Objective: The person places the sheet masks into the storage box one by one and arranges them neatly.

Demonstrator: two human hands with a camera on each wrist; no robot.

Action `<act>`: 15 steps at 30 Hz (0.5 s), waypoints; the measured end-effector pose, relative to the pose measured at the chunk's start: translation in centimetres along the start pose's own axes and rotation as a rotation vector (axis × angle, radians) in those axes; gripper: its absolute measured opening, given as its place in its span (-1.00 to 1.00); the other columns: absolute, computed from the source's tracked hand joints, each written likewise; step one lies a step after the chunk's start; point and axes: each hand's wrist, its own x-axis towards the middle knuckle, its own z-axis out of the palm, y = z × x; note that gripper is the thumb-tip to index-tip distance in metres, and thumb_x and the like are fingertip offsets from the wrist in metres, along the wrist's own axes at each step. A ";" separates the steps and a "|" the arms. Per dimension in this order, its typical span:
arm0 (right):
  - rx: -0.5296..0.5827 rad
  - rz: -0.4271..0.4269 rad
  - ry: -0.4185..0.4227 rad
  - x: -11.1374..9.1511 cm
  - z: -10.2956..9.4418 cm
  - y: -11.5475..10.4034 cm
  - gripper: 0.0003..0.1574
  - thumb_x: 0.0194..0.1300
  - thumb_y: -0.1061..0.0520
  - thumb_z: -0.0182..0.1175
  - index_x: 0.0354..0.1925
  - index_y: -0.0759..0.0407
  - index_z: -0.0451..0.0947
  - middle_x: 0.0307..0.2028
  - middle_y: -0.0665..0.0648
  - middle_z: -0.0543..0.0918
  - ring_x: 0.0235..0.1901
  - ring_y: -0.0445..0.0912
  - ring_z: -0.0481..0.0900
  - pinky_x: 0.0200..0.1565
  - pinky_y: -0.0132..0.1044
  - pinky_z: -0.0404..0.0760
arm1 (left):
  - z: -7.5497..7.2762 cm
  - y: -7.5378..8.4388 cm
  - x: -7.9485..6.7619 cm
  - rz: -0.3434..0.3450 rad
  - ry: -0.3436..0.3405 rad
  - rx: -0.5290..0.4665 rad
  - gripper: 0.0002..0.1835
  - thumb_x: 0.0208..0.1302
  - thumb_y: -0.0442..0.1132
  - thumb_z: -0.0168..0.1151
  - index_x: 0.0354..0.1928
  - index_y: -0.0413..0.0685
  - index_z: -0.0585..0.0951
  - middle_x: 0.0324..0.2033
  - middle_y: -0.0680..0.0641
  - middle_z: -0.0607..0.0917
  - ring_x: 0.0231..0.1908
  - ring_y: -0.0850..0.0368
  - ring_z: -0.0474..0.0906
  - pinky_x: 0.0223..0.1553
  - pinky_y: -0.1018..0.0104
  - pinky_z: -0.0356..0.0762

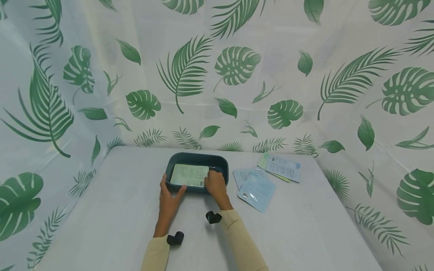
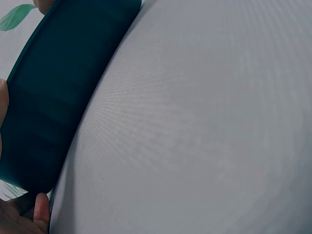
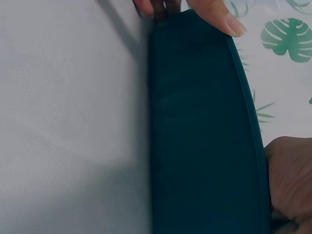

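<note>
A dark teal plastic bin (image 1: 200, 158) stands on the white table. My left hand (image 1: 169, 201) holds its near left corner, thumb on the front rim and fingers along the left side. In the right wrist view the left thumb (image 3: 217, 14) lies over the bin's top edge. A flat light green packet (image 1: 190, 175), printed with small text and a barcode, lies inside the bin. My right hand (image 1: 217, 185) reaches over the front rim, its curled fingers gripping the packet's right edge. Its fingertips are hidden inside the bin.
Right of the bin, two light blue packets (image 1: 259, 191) overlap on the table (image 1: 305, 226). Behind them lies another overlapping pair, a pale blue packet (image 1: 285, 168) over a green one. A leaf-printed curtain (image 1: 237, 124) closes off the back and sides.
</note>
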 end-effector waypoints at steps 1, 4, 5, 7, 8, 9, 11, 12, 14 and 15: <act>0.007 -0.005 0.009 0.0 0.0 0.0 -0.87 0.29 0.25 0.23 -0.30 0.33 0.64 -0.49 0.16 0.67 -0.58 -0.14 0.47 -0.57 -0.33 0.39 | 0.0 0.0 0.0 -0.001 0.000 -0.001 0.07 0.22 0.21 0.29 0.55 0.16 -0.17 0.55 -0.15 -0.03 0.53 -0.15 -0.11 0.48 -0.14 -0.04; 0.037 -0.020 0.040 -0.1 0.1 0.1 -0.85 0.27 0.28 0.24 -0.21 0.34 0.67 -0.36 0.21 0.74 -0.49 -0.12 0.59 -0.49 -0.26 0.55 | 0.0 -0.1 0.0 -0.004 -0.001 0.000 0.07 0.22 0.22 0.29 0.55 0.17 -0.17 0.55 -0.15 -0.03 0.53 -0.15 -0.11 0.48 -0.15 -0.04; 0.050 -0.024 0.053 -0.1 0.1 0.1 -0.83 0.26 0.29 0.24 -0.18 0.34 0.68 -0.31 0.22 0.75 -0.45 -0.10 0.63 -0.44 -0.23 0.60 | 0.0 -0.1 0.0 -0.004 -0.001 0.000 0.07 0.21 0.22 0.29 0.55 0.17 -0.17 0.55 -0.14 -0.03 0.53 -0.15 -0.12 0.48 -0.15 -0.04; 0.081 -0.036 0.082 -0.1 0.2 0.1 -0.79 0.23 0.33 0.24 -0.14 0.34 0.69 -0.25 0.24 0.76 -0.38 -0.08 0.67 -0.36 -0.19 0.65 | 0.0 0.0 0.0 -0.005 0.000 0.002 0.07 0.21 0.23 0.29 0.55 0.16 -0.16 0.55 -0.15 -0.03 0.53 -0.15 -0.11 0.48 -0.15 -0.04; 0.096 -0.042 0.089 0.0 0.2 0.2 -0.78 0.22 0.35 0.23 -0.15 0.34 0.69 -0.25 0.24 0.76 -0.37 -0.06 0.67 -0.36 -0.17 0.65 | 0.0 0.0 0.0 -0.005 0.003 0.001 0.07 0.21 0.23 0.29 0.55 0.16 -0.16 0.55 -0.15 -0.03 0.53 -0.15 -0.11 0.48 -0.15 -0.03; 0.112 -0.046 0.097 0.0 0.2 0.2 -0.77 0.20 0.37 0.22 -0.16 0.33 0.70 -0.27 0.23 0.75 -0.37 -0.05 0.66 -0.36 -0.17 0.64 | -0.1 0.0 0.0 -0.006 0.004 0.002 0.08 0.21 0.23 0.29 0.55 0.16 -0.16 0.55 -0.15 -0.03 0.53 -0.14 -0.11 0.48 -0.14 -0.03; 0.132 -0.050 0.101 0.2 0.2 0.3 -0.76 0.16 0.40 0.21 -0.19 0.31 0.71 -0.31 0.22 0.74 -0.39 -0.06 0.63 -0.37 -0.19 0.61 | -0.1 0.0 0.0 -0.007 0.004 0.000 0.08 0.20 0.24 0.29 0.55 0.17 -0.16 0.55 -0.14 -0.03 0.53 -0.14 -0.11 0.48 -0.13 -0.03; 0.140 -0.052 0.101 0.2 0.2 0.3 -0.75 0.14 0.42 0.20 -0.20 0.31 0.71 -0.32 0.21 0.74 -0.40 -0.05 0.62 -0.37 -0.19 0.59 | 0.0 0.0 0.0 -0.008 0.003 -0.001 0.08 0.20 0.25 0.28 0.55 0.17 -0.16 0.55 -0.13 -0.03 0.54 -0.13 -0.11 0.48 -0.13 -0.03; 0.143 -0.047 0.100 0.2 0.1 0.3 -0.73 0.11 0.43 0.19 -0.22 0.30 0.72 -0.35 0.20 0.73 -0.41 -0.05 0.60 -0.39 -0.21 0.57 | 0.0 -0.1 0.0 -0.010 0.001 -0.005 0.08 0.20 0.25 0.28 0.55 0.18 -0.16 0.55 -0.12 -0.03 0.54 -0.12 -0.12 0.48 -0.12 -0.02; 0.142 -0.042 0.100 0.2 0.0 0.3 -0.72 0.10 0.43 0.20 -0.22 0.29 0.73 -0.35 0.19 0.73 -0.41 -0.06 0.60 -0.40 -0.22 0.57 | 0.0 -0.1 0.0 -0.009 0.001 -0.005 0.08 0.20 0.25 0.28 0.55 0.18 -0.16 0.55 -0.13 -0.03 0.54 -0.13 -0.11 0.48 -0.13 -0.02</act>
